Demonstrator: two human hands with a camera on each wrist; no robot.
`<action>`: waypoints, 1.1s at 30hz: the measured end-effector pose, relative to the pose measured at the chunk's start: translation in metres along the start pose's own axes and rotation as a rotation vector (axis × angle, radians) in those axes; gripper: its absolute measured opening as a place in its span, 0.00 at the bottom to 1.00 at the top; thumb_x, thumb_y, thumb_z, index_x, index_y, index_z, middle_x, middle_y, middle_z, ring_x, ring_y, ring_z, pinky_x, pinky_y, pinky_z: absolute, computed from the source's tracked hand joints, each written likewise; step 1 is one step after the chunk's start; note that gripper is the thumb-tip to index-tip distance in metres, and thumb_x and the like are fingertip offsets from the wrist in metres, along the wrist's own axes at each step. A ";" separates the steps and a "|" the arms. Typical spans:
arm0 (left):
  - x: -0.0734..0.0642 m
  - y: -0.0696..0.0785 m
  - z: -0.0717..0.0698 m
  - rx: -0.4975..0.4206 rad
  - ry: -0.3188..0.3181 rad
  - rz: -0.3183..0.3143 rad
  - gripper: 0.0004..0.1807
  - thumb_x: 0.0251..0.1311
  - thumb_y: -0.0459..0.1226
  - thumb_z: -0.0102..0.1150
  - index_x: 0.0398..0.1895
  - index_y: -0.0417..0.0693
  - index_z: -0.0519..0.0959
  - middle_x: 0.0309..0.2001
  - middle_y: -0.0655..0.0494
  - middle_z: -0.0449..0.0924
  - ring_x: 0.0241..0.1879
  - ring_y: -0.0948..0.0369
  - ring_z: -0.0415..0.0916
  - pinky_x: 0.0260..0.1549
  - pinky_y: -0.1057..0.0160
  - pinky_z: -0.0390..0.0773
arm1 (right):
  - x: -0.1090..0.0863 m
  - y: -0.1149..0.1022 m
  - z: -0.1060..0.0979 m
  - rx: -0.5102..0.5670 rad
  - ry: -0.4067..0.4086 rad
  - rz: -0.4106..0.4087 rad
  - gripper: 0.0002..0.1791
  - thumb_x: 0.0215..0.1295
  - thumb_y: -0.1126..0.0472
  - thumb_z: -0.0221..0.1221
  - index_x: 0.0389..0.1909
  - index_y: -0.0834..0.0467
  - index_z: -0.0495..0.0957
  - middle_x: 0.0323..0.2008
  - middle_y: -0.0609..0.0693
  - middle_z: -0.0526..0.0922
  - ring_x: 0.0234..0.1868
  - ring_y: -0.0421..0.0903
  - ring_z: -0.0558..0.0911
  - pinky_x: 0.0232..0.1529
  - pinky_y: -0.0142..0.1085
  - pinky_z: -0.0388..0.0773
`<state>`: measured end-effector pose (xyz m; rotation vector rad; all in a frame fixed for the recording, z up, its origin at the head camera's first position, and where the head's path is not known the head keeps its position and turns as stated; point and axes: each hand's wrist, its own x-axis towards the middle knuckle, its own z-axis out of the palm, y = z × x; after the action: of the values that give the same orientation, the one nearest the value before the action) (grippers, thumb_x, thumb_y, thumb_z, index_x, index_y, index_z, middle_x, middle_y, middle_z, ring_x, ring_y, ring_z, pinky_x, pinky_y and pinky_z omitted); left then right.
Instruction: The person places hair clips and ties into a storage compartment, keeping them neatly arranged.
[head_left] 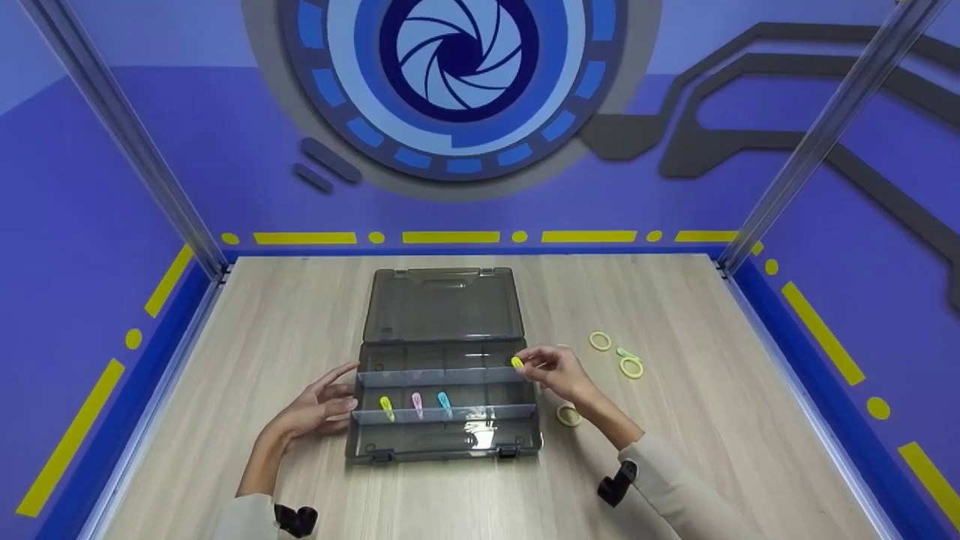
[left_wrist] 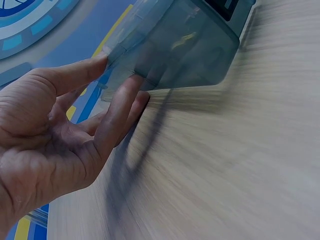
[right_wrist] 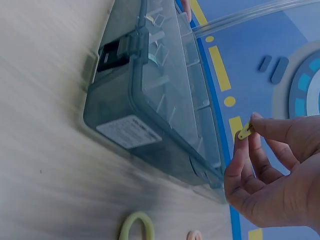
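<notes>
Right grip point(right_wrist: 280, 190) pinches yellow clip point(right_wrist: 245, 131) between fingertips point(right_wrist: 257, 117).

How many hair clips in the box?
3 visible, in the middle row of the box, left to right: yellow clip, pink clip, blue clip. Glare up front might hide others.

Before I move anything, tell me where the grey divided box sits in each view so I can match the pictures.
Head: box below the middle, slightly left, lid folded back.
Left wrist: box at upper centre, past the left hand.
Right wrist: box left of the right hand.
Shared landmark: round wall emblem, at the top, upper left and right edge respectively.
</notes>
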<state>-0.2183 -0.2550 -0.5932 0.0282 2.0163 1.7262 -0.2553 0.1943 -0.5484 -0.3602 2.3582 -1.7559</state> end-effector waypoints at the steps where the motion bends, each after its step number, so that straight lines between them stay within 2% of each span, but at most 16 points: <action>1: 0.000 0.000 0.000 -0.002 0.000 -0.001 0.44 0.70 0.38 0.62 0.83 0.54 0.49 0.76 0.28 0.53 0.67 0.43 0.70 0.58 0.50 0.80 | 0.001 0.001 0.002 0.005 -0.010 -0.019 0.10 0.63 0.68 0.67 0.45 0.67 0.85 0.30 0.43 0.85 0.28 0.37 0.78 0.27 0.27 0.74; 5: 0.000 0.000 0.001 0.003 -0.005 0.005 0.44 0.70 0.39 0.62 0.83 0.55 0.49 0.77 0.28 0.52 0.69 0.41 0.67 0.59 0.48 0.79 | 0.003 0.002 0.010 0.014 -0.031 -0.028 0.10 0.64 0.68 0.67 0.44 0.67 0.84 0.32 0.45 0.87 0.28 0.35 0.78 0.28 0.27 0.73; 8: 0.000 0.001 0.001 0.007 -0.012 0.008 0.44 0.71 0.39 0.62 0.83 0.56 0.49 0.77 0.28 0.51 0.71 0.39 0.65 0.60 0.47 0.79 | 0.005 0.001 0.017 0.008 -0.026 0.039 0.12 0.64 0.67 0.67 0.46 0.69 0.83 0.33 0.49 0.87 0.29 0.36 0.77 0.28 0.27 0.72; 14: -0.001 -0.001 0.000 0.016 -0.014 0.007 0.45 0.70 0.40 0.63 0.83 0.55 0.49 0.77 0.27 0.51 0.72 0.36 0.63 0.61 0.45 0.78 | 0.009 0.001 0.027 0.028 -0.037 0.076 0.16 0.64 0.70 0.66 0.49 0.75 0.79 0.35 0.60 0.87 0.28 0.35 0.78 0.26 0.28 0.72; 19: 0.000 -0.002 -0.001 0.026 0.003 0.003 0.45 0.70 0.40 0.63 0.83 0.56 0.50 0.76 0.29 0.55 0.69 0.42 0.68 0.59 0.49 0.80 | 0.011 0.001 0.031 0.048 -0.027 0.104 0.15 0.63 0.71 0.67 0.47 0.75 0.80 0.31 0.53 0.86 0.26 0.36 0.79 0.26 0.28 0.77; 23: 0.000 -0.002 0.000 0.034 0.011 0.006 0.45 0.69 0.40 0.64 0.83 0.54 0.50 0.75 0.28 0.56 0.66 0.47 0.71 0.56 0.51 0.81 | 0.013 0.003 0.035 0.048 -0.051 0.139 0.15 0.62 0.70 0.68 0.47 0.72 0.80 0.30 0.47 0.86 0.26 0.36 0.80 0.26 0.29 0.80; 30: -0.001 -0.001 0.000 0.021 0.000 0.019 0.44 0.70 0.38 0.62 0.83 0.53 0.49 0.75 0.27 0.54 0.66 0.46 0.71 0.56 0.50 0.81 | 0.016 0.004 0.043 0.070 -0.090 0.146 0.15 0.62 0.73 0.66 0.48 0.75 0.79 0.32 0.55 0.87 0.26 0.38 0.82 0.28 0.31 0.83; 33: -0.001 -0.001 0.000 0.021 0.005 0.015 0.44 0.70 0.38 0.62 0.83 0.54 0.50 0.76 0.27 0.54 0.67 0.45 0.70 0.56 0.51 0.81 | 0.017 0.004 0.047 0.046 -0.090 0.136 0.14 0.62 0.75 0.65 0.48 0.75 0.79 0.33 0.60 0.87 0.25 0.38 0.82 0.28 0.32 0.83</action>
<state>-0.2177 -0.2556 -0.5936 0.0466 2.0426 1.7161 -0.2589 0.1470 -0.5662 -0.2594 2.2209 -1.6920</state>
